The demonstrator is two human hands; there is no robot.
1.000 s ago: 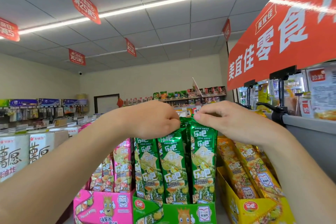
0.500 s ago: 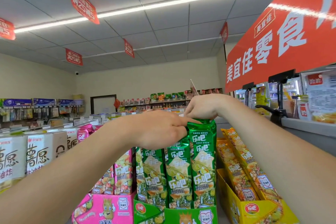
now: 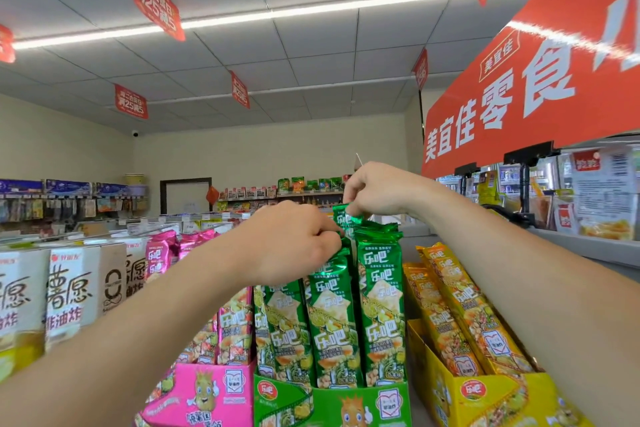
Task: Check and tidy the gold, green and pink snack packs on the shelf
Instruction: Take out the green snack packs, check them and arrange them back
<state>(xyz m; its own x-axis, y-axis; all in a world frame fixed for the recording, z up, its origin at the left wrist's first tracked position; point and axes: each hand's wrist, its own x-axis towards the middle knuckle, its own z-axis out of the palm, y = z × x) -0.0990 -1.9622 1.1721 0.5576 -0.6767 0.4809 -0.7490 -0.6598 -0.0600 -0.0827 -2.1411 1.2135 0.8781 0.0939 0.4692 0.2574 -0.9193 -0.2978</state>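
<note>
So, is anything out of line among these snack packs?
Yes. One green pack sticks up above its row, pinched at the top by the right hand. The gold packs lean back to the left instead of standing upright.

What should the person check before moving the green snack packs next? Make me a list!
1. Right hand pinching a rear green pack's top: ok.
2. Left hand on the front green packs' tops: ok.
3. Green packs upright in the green box: ok.
4. Pink packs in the pink box: ok.
5. Gold packs upright: not ok, leaning back.
6. Rear rows tidy: cannot tell.
</note>
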